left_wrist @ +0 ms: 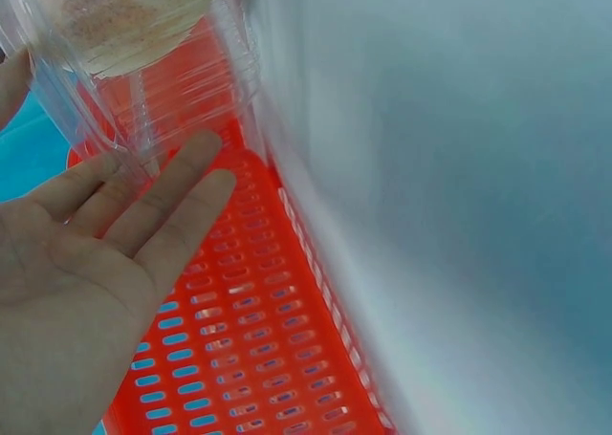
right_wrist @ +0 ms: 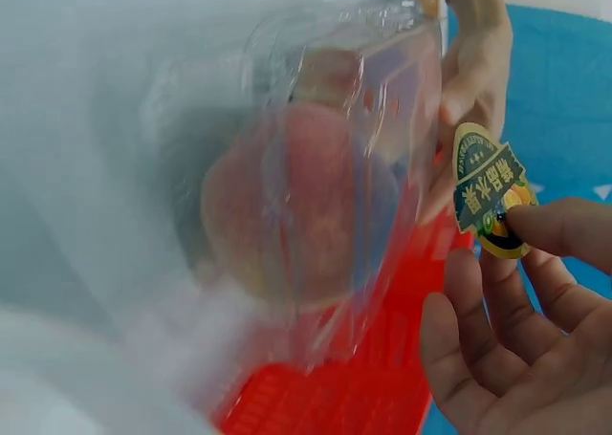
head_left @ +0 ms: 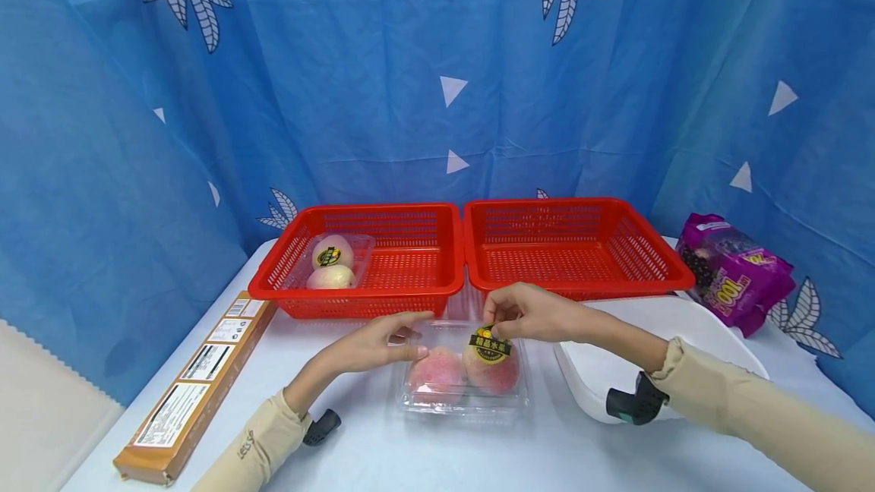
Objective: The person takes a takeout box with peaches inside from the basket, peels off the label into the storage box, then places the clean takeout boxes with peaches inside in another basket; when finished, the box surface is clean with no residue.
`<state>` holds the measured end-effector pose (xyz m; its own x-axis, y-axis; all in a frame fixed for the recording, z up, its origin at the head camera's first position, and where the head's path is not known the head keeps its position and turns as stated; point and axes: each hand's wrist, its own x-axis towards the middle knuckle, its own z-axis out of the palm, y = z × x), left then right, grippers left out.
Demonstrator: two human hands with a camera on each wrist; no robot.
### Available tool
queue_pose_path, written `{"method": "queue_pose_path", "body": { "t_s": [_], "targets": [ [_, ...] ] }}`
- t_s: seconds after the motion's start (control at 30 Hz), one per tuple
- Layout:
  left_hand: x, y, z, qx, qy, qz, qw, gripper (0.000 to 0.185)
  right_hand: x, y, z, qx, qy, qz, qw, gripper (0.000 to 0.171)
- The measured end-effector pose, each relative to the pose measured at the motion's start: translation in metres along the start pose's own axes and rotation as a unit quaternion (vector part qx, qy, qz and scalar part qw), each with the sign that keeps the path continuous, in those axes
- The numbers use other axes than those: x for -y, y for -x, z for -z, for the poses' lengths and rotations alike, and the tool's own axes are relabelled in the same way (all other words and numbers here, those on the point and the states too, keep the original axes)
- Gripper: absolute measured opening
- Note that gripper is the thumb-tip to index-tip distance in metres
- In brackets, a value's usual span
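Note:
A clear plastic fruit box (head_left: pixel 459 407) stands on the white table with two pink peaches (head_left: pixel 436 372) inside. My left hand (head_left: pixel 372 344) is at the box's left side, its thumb over the lid's edge and its fingers extended along the back; in the left wrist view these fingers (left_wrist: pixel 172 201) lie against the plastic. My right hand (head_left: pixel 536 313) pinches a black-and-gold fruit sticker (right_wrist: pixel 490 191) between thumb and forefinger. In the head view the sticker overlaps the right peach, above the lid; the right wrist view shows it held up beside the box (right_wrist: pixel 316 186).
Behind the box are two red plastic baskets (head_left: pixel 383 302); the left one contains a clear box of pale fruit (head_left: pixel 333 277) with a similar sticker. A white tub (head_left: pixel 581 393) and a purple snack bag (head_left: pixel 741 283) stand on the right. Along the left lies a long brown carton (head_left: pixel 194 389).

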<state>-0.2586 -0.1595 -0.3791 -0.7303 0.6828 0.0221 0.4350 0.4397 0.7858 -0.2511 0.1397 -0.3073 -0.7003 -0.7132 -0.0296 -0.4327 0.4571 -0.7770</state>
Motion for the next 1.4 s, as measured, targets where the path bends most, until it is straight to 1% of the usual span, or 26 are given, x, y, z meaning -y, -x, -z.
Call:
{"method": "queue_pose_path", "body": {
  "t_s": [0.17, 0.3, 0.5, 0.7, 0.87, 0.97, 1.13, 1.3, 1.4],
  "targets": [
    [-0.001, 0.001, 0.0, 0.0, 0.003, 0.003, 1.0, 0.064, -0.011, 0.01, 0.016, 0.028, -0.028, -0.009, 0.999, 0.006],
    [-0.002, 0.001, 0.001, 0.0, 0.006, 0.007, 1.0, 0.065, -0.021, 0.019, 0.031, 0.052, -0.035, -0.016, 0.998, 0.007],
    [-0.001, 0.001, 0.002, 0.002, 0.007, 0.003, 1.0, 0.066, -0.031, 0.035, 0.053, 0.065, -0.037, -0.032, 0.997, 0.008],
    [-0.002, 0.001, 0.001, 0.001, 0.007, 0.008, 0.9999, 0.067, -0.041, 0.048, 0.072, 0.083, -0.028, -0.07, 0.994, 0.011],
    [-0.002, 0.001, 0.001, 0.0, 0.003, 0.012, 0.9999, 0.067, -0.055, 0.058, 0.085, 0.103, -0.038, -0.117, 0.987, 0.014],
    [-0.002, 0.001, 0.001, -0.001, 0.002, 0.014, 0.9999, 0.066, -0.067, 0.062, 0.09, 0.115, -0.046, -0.14, 0.982, 0.014],
    [-0.002, 0.001, 0.001, -0.001, 0.0, 0.016, 0.9999, 0.067, -0.083, 0.067, 0.094, 0.136, -0.051, -0.159, 0.977, 0.014],
    [-0.002, 0.001, 0.001, 0.0, -0.001, 0.015, 0.9999, 0.068, -0.093, 0.069, 0.094, 0.144, -0.033, -0.175, 0.973, 0.015],
    [-0.002, 0.001, 0.001, 0.001, 0.003, 0.013, 0.9999, 0.067, -0.098, 0.07, 0.092, 0.142, -0.021, -0.195, 0.97, 0.014]
  ]
}}
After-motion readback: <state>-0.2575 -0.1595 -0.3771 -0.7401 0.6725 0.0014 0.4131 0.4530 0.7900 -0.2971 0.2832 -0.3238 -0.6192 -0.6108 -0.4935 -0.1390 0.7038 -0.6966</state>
